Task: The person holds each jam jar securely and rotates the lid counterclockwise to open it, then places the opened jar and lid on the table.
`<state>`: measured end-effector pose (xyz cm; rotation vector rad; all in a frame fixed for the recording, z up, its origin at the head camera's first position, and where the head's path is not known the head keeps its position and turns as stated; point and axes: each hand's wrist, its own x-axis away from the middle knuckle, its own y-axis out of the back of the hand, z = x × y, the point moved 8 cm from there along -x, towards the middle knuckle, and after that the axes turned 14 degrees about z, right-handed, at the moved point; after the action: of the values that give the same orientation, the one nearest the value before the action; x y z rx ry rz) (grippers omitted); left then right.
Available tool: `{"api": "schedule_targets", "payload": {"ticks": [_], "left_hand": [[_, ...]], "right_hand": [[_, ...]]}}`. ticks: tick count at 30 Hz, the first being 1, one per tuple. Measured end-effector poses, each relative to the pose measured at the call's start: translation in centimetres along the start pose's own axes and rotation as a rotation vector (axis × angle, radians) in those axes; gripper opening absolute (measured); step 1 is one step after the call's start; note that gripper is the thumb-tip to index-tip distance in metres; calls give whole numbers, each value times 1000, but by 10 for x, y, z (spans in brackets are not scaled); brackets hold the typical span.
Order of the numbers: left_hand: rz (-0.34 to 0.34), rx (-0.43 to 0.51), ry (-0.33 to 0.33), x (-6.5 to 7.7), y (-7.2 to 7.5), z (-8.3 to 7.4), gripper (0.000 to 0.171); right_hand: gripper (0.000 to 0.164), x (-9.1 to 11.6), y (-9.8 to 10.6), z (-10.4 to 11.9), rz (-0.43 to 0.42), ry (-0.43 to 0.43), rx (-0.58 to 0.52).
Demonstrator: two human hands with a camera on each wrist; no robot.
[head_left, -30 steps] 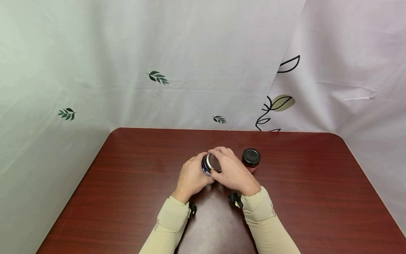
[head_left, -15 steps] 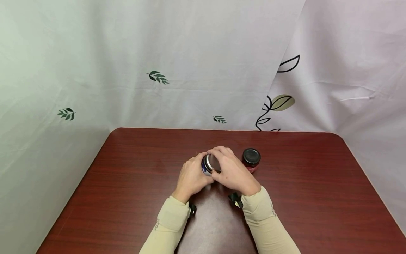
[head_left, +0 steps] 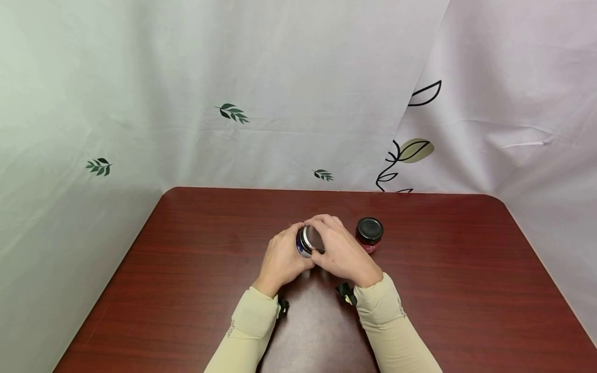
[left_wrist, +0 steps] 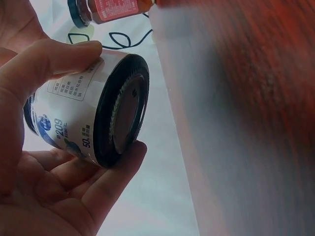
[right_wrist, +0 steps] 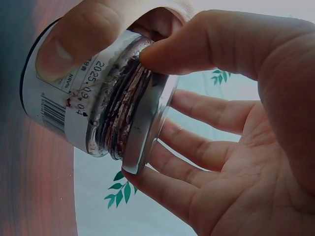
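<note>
Tilted above the table, a glass jar (left_wrist: pixel 69 115) with a white label is held between both hands. My left hand (head_left: pixel 282 259) grips its body, thumb on the label and fingers curled underneath. The jar's dark-rimmed base faces outward in the left wrist view. My right hand (head_left: pixel 344 253) holds the silver-rimmed lid (right_wrist: pixel 147 125), fingertips and thumb around its edge. Between label and lid, the right wrist view shows the glass neck and dark contents. Whether the lid is loose, I cannot tell.
A second jar (head_left: pixel 370 231), with a black lid and reddish label, stands on the brown wooden table (head_left: pixel 210 233) just right of my right hand. White cloth (head_left: pixel 261 77) with leaf prints hangs behind the table and at its sides.
</note>
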<state>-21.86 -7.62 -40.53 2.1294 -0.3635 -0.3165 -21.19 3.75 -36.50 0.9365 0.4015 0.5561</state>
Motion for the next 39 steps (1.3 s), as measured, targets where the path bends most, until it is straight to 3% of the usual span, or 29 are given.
{"api": "schedule_targets", "payload": {"ticks": [39], "left_hand": [[-40, 43, 20, -1, 4, 5, 72]], "right_hand": [[56, 1, 6, 1, -64, 27, 0]]}}
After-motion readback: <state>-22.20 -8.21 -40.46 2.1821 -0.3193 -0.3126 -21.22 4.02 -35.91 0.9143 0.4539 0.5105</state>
